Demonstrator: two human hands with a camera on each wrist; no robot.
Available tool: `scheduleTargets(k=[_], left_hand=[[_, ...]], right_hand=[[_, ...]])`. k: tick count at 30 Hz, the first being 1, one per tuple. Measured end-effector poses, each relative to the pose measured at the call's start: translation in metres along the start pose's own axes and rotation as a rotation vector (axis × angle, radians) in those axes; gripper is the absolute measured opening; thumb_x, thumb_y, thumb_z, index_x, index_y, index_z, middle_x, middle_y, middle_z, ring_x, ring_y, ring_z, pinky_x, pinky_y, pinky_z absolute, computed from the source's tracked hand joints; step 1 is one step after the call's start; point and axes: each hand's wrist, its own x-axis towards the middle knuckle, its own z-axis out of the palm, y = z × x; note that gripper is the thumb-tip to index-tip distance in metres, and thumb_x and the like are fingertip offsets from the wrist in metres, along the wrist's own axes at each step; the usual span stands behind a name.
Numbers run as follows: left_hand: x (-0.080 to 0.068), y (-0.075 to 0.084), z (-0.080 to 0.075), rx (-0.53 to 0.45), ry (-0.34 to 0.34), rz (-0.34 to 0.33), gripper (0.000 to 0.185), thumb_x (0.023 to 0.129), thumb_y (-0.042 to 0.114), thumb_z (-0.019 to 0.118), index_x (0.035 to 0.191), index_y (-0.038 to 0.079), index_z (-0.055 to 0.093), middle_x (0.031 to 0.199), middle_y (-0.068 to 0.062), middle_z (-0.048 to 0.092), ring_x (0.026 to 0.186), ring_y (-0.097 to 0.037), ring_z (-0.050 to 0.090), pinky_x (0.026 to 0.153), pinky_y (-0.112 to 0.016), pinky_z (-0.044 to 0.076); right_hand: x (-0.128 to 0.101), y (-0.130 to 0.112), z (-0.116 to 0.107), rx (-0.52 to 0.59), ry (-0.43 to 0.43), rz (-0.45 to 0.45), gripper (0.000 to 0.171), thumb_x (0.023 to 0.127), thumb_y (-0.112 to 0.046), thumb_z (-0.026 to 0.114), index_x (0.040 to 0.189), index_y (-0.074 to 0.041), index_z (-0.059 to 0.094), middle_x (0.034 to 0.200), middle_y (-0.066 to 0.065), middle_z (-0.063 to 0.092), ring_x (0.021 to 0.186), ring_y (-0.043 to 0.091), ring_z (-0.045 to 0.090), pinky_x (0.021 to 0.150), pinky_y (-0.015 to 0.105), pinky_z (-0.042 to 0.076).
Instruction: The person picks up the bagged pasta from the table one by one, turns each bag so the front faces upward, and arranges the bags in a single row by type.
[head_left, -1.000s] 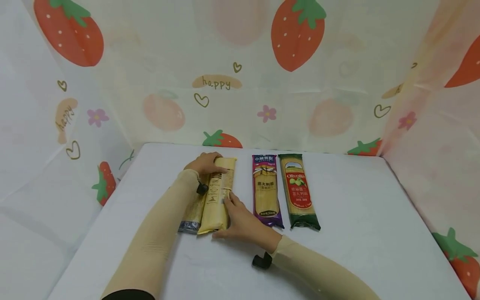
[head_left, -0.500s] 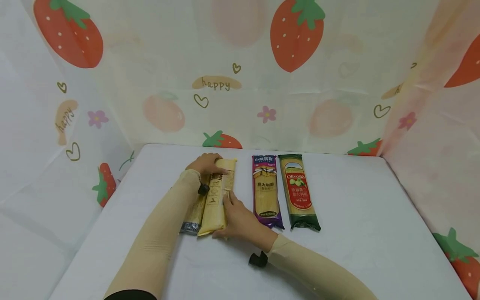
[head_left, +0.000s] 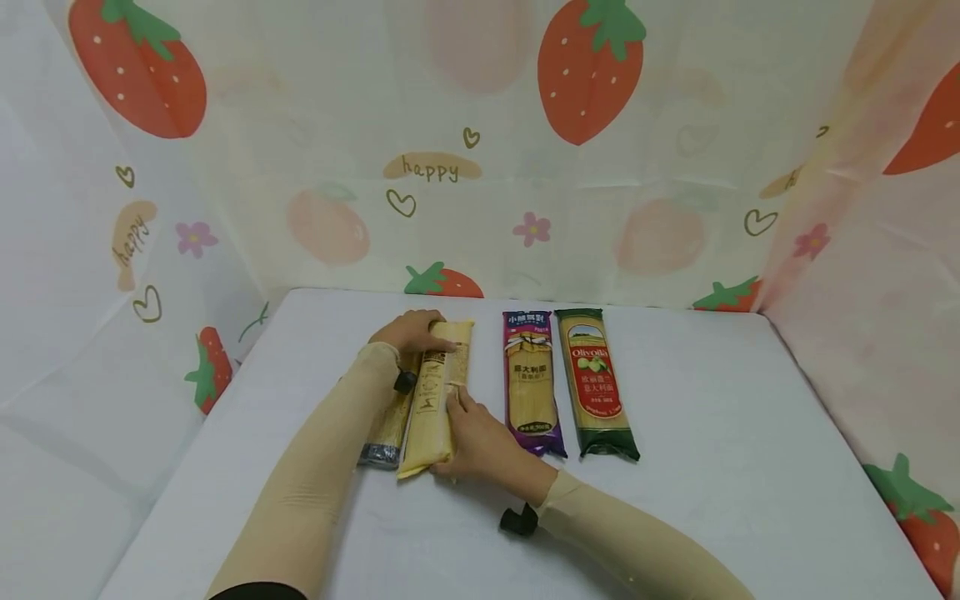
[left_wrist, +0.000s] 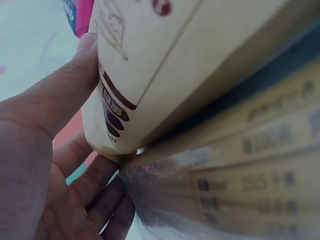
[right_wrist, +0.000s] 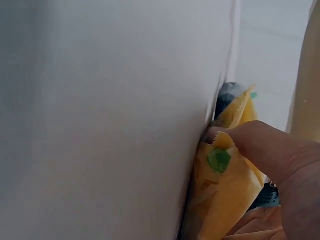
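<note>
A pale yellow noodle package (head_left: pixel 432 408) lies lengthwise, gripped at both ends. My left hand (head_left: pixel 411 332) holds its far end; in the left wrist view the thumb presses one side and the fingers of that hand (left_wrist: pixel 45 145) bend round the end. At the near end, my right hand (head_left: pixel 491 446) grips the right side. In the right wrist view, the thumb of this hand (right_wrist: pixel 280 155) hooks over the package's crimped yellow end (right_wrist: pixel 220 195). Close against its left side lies a clear noodle package (head_left: pixel 388 429) with a dark end, partly hidden by the left hand and sleeve.
To the right lie a purple pasta package (head_left: pixel 533 383) and a green-ended pasta package (head_left: pixel 597 383), side by side. All rest on a white table (head_left: pixel 712 467), with a strawberry-print cloth (head_left: pixel 450 108) hanging behind and at both sides.
The yellow noodle package has shifted slightly toward me, its near end a little lower in view. Both hands have kept their hold and moved only slightly.
</note>
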Motion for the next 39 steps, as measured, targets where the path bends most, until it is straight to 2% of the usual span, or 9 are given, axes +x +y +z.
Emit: scheduleTargets(k=[5, 11, 19, 23, 27, 31, 35, 39], left_hand=[[-0.002, 0.003, 0.001, -0.01, -0.005, 0.003, 0.072, 0.1, 0.051, 0.075, 0.153, 0.007, 0.055, 0.152, -0.018, 0.059, 0.142, -0.039, 0.053, 0.118, -0.057, 0.044], [-0.003, 0.01, 0.0, 0.014, -0.015, 0.003, 0.079, 0.099, 0.051, 0.076, 0.157, 0.005, 0.049, 0.156, -0.02, 0.056, 0.144, -0.04, 0.051, 0.118, -0.06, 0.044], [-0.005, 0.012, 0.0, -0.015, -0.024, 0.031, 0.073, 0.1, 0.05, 0.075, 0.153, 0.006, 0.052, 0.153, -0.02, 0.057, 0.141, -0.04, 0.054, 0.117, -0.061, 0.044], [-0.002, 0.007, 0.0, -0.07, -0.029, 0.054, 0.066, 0.102, 0.051, 0.071, 0.151, 0.01, 0.055, 0.155, -0.019, 0.056, 0.143, -0.039, 0.053, 0.118, -0.059, 0.042], [-0.002, 0.003, 0.0, -0.163, -0.029, 0.083, 0.063, 0.106, 0.052, 0.065, 0.153, 0.012, 0.052, 0.156, -0.023, 0.053, 0.145, -0.041, 0.05, 0.119, -0.06, 0.041], [-0.004, 0.001, -0.001, -0.281, -0.02, 0.106, 0.056, 0.111, 0.047, 0.058, 0.152, 0.01, 0.051, 0.155, -0.026, 0.052, 0.144, -0.044, 0.049, 0.119, -0.062, 0.04], [-0.005, 0.0, -0.003, -0.368, 0.002, 0.121, 0.048, 0.115, 0.037, 0.048, 0.152, 0.007, 0.053, 0.152, -0.023, 0.056, 0.14, -0.042, 0.054, 0.118, -0.061, 0.041], [-0.006, 0.001, -0.003, -0.468, 0.015, 0.139, 0.048, 0.112, 0.022, 0.044, 0.155, 0.002, 0.05, 0.149, -0.023, 0.057, 0.135, -0.038, 0.058, 0.116, -0.056, 0.045]], right_hand=[[-0.002, 0.004, 0.001, 0.023, 0.0, -0.016, 0.117, 0.081, -0.048, 0.094, 0.167, 0.002, 0.031, 0.172, 0.03, 0.026, 0.148, 0.042, 0.048, 0.119, 0.045, 0.047], [-0.007, 0.009, -0.002, 0.123, -0.009, -0.006, 0.113, 0.081, -0.038, 0.095, 0.167, 0.002, 0.032, 0.172, 0.03, 0.025, 0.153, 0.042, 0.041, 0.123, 0.046, 0.041], [-0.017, 0.02, -0.001, 0.243, -0.004, -0.02, 0.11, 0.079, -0.03, 0.097, 0.166, -0.002, 0.036, 0.173, 0.027, 0.024, 0.155, 0.04, 0.038, 0.122, 0.046, 0.042], [-0.023, 0.028, -0.001, 0.321, 0.009, -0.057, 0.109, 0.08, -0.027, 0.097, 0.166, -0.001, 0.035, 0.174, 0.025, 0.021, 0.157, 0.038, 0.035, 0.124, 0.047, 0.039], [-0.03, 0.038, -0.006, 0.397, 0.01, -0.089, 0.108, 0.082, -0.027, 0.096, 0.167, -0.003, 0.033, 0.176, 0.02, 0.021, 0.159, 0.035, 0.031, 0.126, 0.049, 0.035], [-0.037, 0.046, -0.015, 0.546, 0.009, -0.134, 0.104, 0.085, -0.02, 0.094, 0.167, -0.002, 0.033, 0.176, 0.016, 0.024, 0.159, 0.032, 0.032, 0.122, 0.046, 0.042], [-0.043, 0.053, -0.021, 0.761, -0.021, -0.159, 0.1, 0.087, -0.01, 0.09, 0.168, -0.004, 0.032, 0.177, 0.015, 0.023, 0.152, 0.037, 0.044, 0.108, 0.037, 0.055], [-0.048, 0.058, -0.025, 0.856, -0.042, -0.155, 0.098, 0.09, -0.011, 0.088, 0.17, -0.01, 0.03, 0.177, 0.013, 0.023, 0.14, 0.039, 0.058, 0.1, 0.03, 0.059]])
